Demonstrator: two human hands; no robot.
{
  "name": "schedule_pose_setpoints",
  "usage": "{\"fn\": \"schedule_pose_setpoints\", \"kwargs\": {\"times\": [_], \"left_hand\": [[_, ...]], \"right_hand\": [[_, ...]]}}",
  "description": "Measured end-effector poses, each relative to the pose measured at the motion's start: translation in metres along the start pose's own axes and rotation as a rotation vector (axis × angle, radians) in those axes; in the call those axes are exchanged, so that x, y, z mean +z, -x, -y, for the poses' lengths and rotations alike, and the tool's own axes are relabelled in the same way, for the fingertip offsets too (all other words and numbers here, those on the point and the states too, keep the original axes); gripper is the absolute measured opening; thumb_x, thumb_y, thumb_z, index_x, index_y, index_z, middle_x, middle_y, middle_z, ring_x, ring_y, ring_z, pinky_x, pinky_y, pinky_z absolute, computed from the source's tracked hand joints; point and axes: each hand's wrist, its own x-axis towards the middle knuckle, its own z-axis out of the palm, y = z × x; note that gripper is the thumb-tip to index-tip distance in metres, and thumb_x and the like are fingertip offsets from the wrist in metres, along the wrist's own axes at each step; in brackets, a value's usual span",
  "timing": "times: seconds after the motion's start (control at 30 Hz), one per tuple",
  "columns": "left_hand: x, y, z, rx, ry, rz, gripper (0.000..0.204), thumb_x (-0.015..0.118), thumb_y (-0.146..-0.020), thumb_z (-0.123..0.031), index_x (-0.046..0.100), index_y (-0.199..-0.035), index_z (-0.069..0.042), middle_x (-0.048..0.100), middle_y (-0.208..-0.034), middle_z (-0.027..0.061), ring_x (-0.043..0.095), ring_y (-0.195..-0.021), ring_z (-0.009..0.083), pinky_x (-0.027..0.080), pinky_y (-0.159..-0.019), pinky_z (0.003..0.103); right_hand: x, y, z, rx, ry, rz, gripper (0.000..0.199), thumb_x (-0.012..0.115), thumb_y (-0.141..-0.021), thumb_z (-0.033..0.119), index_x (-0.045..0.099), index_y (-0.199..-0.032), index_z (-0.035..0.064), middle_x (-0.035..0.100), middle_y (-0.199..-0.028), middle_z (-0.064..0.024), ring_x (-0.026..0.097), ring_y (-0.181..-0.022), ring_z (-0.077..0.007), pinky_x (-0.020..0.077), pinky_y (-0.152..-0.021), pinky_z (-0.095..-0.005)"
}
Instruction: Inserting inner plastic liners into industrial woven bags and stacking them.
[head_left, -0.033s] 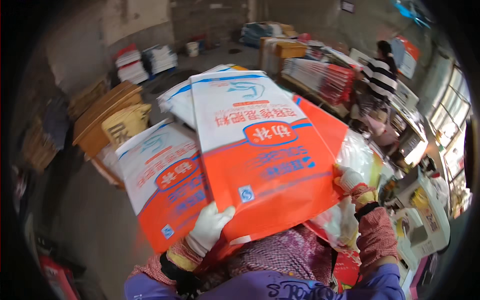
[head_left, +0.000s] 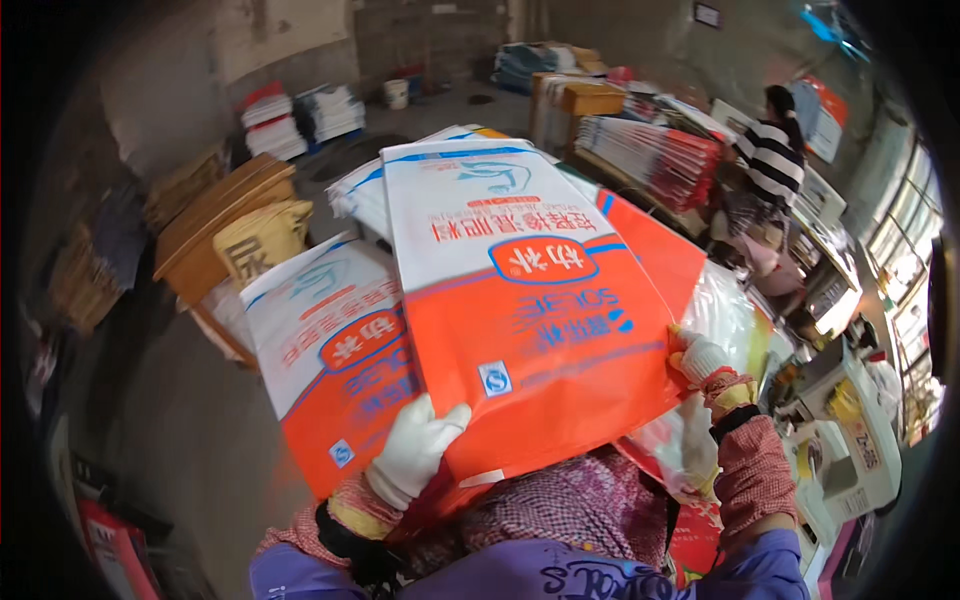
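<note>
Gripping the bag [head_left: 530, 345] at both sides, I have each white-gloved hand closed on it: my left hand [head_left: 415, 450] has the near left corner, thumb and fingers brought in against it, and my right hand [head_left: 703, 362] holds the right edge, partway up. The bag is right in front of me, white at the far end and orange-red at the near one, its near edge above the checked cloth [head_left: 580, 510] at my lap. It overlaps a second bag [head_left: 340, 365] of the same print on my left, and white bags [head_left: 357, 190] show past its far left corner. A red sheet [head_left: 650, 245] sticks out along its right side, with clear plastic [head_left: 725, 310] just beyond. To my right stands a sewing machine [head_left: 850, 455]. Off to the left, a yellow sack [head_left: 262, 240] leans by a wooden desk [head_left: 225, 205]. Farther off, a co-worker [head_left: 775, 160] in stripes is beside a bag pile [head_left: 650, 155].
</note>
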Motion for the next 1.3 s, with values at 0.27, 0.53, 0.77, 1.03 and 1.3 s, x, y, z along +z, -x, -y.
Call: {"fn": "schedule_pose_setpoints", "kwargs": {"times": [0.27,0.53,0.77,1.03,1.3], "left_hand": [[-0.093,0.084,-0.027,-0.214,0.134,-0.519,0.022,0.049,-0.087,-0.017,0.055,-0.093,0.003,0.061,-0.088,0.0073,0.056,-0.077,0.0130,0.045,-0.068,0.029],[-0.130,0.228,0.161,-0.737,-0.491,-0.537,0.052,0.038,-0.090,-0.043,0.049,-0.065,0.002,0.052,-0.058,0.0157,0.054,-0.061,0.0250,0.042,-0.058,0.041],[-0.098,0.118,0.073,-1.027,-0.690,-0.193,0.053,0.037,-0.090,-0.044,0.058,-0.072,0.000,0.059,-0.067,0.0215,0.058,-0.064,0.0369,0.046,-0.060,0.044],[-0.105,0.074,0.094,-1.027,-1.772,0.460,0.044,0.044,-0.085,-0.050,0.067,-0.095,-0.014,0.064,-0.095,0.0124,0.063,-0.087,0.0261,0.047,-0.071,0.043],[-0.074,-0.065,0.147,-0.397,-1.982,1.276,0.040,0.058,-0.074,-0.046,0.066,-0.099,-0.015,0.063,-0.098,0.0128,0.061,-0.090,0.0282,0.047,-0.076,0.042]], "right_hand": [[0.163,-0.015,0.215,-0.316,0.600,-0.012,0.046,0.057,-0.077,0.019,0.049,-0.122,0.0134,0.058,-0.111,-0.0146,0.057,-0.099,-0.0306,0.0468,-0.081,-0.0382],[0.290,0.005,0.205,-0.251,0.652,0.198,0.041,0.030,-0.093,0.035,0.052,-0.110,0.0055,0.064,-0.090,-0.0150,0.063,-0.080,-0.0319,0.0486,-0.066,-0.0451],[0.335,-0.057,0.040,-0.433,1.157,-0.339,0.035,0.030,-0.091,0.015,0.043,-0.123,0.0074,0.053,-0.116,-0.0183,0.055,-0.100,-0.0313,0.0456,-0.084,-0.0439],[0.295,0.030,0.072,-0.535,1.175,-0.389,0.044,0.034,-0.088,0.017,0.038,-0.130,0.0044,0.046,-0.123,-0.0239,0.048,-0.110,-0.0383,0.0390,-0.094,-0.0486],[0.271,0.069,0.056,-0.303,1.027,-0.577,0.042,0.036,-0.088,0.017,0.040,-0.127,0.0014,0.049,-0.118,-0.0235,0.054,-0.101,-0.0362,0.0430,-0.088,-0.0464]]}}
